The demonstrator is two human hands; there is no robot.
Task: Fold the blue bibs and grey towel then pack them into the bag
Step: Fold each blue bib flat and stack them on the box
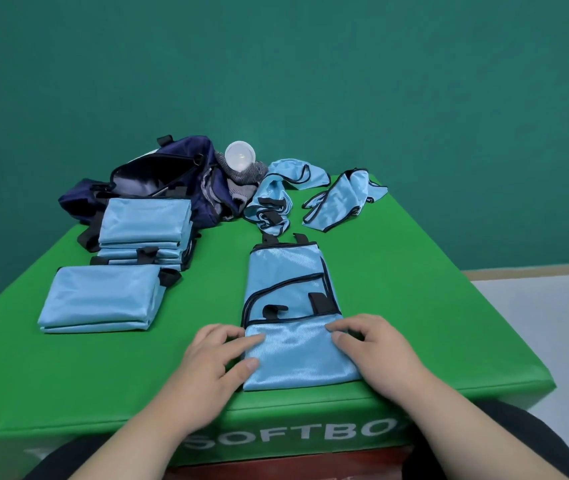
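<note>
A blue bib [290, 292] with black trim lies lengthwise in front of me, its near end folded up into a flap. My left hand [220, 355] pinches the flap's left edge and my right hand [369, 344] grips its right edge. To the left lies one folded bib [103, 297], and behind it a stack of folded bibs [144, 230]. Two crumpled bibs [272, 195] [342, 199] lie at the back. The navy bag [158, 178] sits open at the back left, with the grey towel [241, 181] bunched beside it.
Everything rests on a green padded box [414, 306] lettered SOFTBOX on its front. A white round lid [240, 155] sits on the grey towel. A green wall rises behind, and pale floor shows at both sides.
</note>
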